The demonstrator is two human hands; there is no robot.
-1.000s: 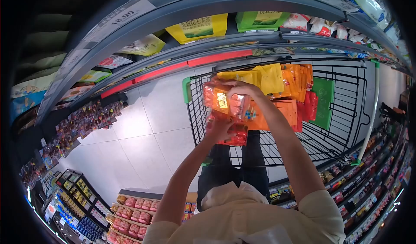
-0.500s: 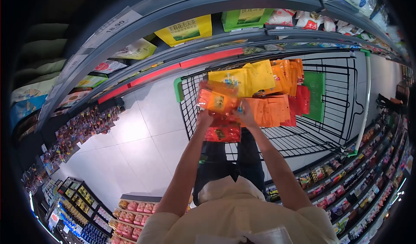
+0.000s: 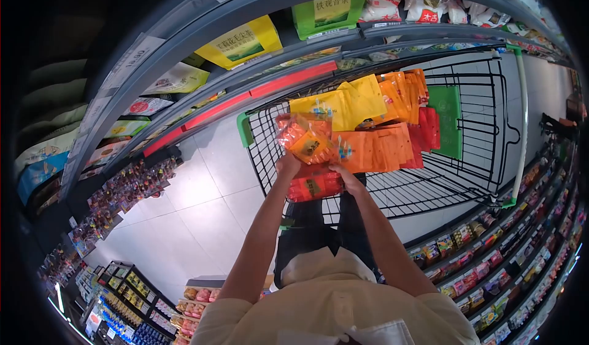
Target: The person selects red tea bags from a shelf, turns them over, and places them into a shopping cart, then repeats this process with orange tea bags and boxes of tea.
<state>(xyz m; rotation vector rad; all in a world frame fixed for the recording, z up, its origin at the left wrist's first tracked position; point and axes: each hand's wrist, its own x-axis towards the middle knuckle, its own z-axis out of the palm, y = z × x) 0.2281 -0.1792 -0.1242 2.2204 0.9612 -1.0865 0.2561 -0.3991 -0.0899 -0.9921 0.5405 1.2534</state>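
Note:
A shiny, clear-wrapped red packet with an orange label [image 3: 311, 145] is tilted over the near left corner of the shopping cart [image 3: 265, 166]. My left hand [image 3: 287, 166] is closed on its lower left edge. My right hand [image 3: 348, 179] is bent inward at the right side of the red packets, its fingertips pressed to a red edge; which packet they pinch is partly hidden. Just below lies another red packet with a dark label [image 3: 315, 187]. Beyond are yellow pouches [image 3: 362, 103], orange pouches [image 3: 374, 151] and red pouches [image 3: 427, 129] in the cart.
Along the far side runs a grey shelf with a yellow tea bag [image 3: 240, 43], a green tea bag [image 3: 329, 15] and white packs. A green panel [image 3: 445, 122] stands inside the cart. Shelves of small goods [image 3: 491, 259] line the right; hanging packets [image 3: 132, 188] are at left.
The labelled packet has turned and now lies more slanted. My right hand has moved down and nearer to me, toward the lower red packet. The view has shifted slightly.

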